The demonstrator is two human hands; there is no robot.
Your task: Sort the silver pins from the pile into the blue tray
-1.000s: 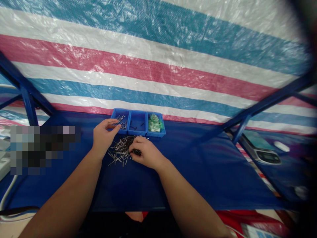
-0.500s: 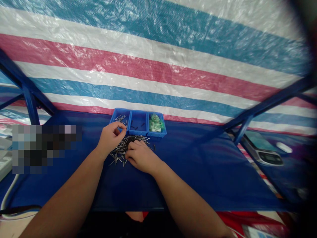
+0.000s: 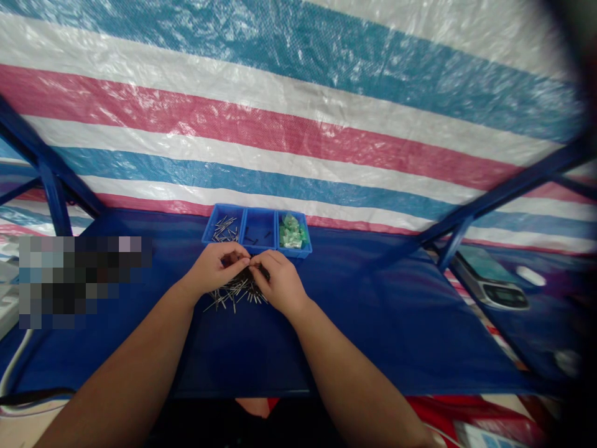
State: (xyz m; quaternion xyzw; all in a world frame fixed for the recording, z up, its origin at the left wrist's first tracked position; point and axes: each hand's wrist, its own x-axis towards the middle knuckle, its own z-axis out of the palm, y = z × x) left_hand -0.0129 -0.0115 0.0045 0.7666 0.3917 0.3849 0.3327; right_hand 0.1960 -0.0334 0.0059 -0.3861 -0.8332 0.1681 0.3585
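My left hand [image 3: 216, 266] and my right hand [image 3: 281, 279] meet fingertip to fingertip just in front of a blue three-part bin [image 3: 309, 250]. Both are closed in a pinch; whatever lies between the fingertips is too small to make out. Beneath them spreads a pile of thin metal pins or screws [image 3: 232, 294], partly hidden by the hands. Similar silvery pieces [image 3: 226, 229] lie in the bin's left compartment. A few dark screw-like pieces [image 3: 250, 241] are in the middle one. Green-tinted clear plastic bags [image 3: 293, 233] fill the right one.
The blue table [image 3: 373, 311] backs onto a striped plastic sheet [image 3: 280, 124]. Blue metal struts [image 3: 454, 239] rise at both sides. At the right stands a digital scale [image 3: 501, 289]. A white cable [image 3: 17, 361] runs along the left, near a blurred-out area.
My left hand has moved right and down from beside the left compartment. My right hand has lifted from the pile, and their fingertips now meet above it.
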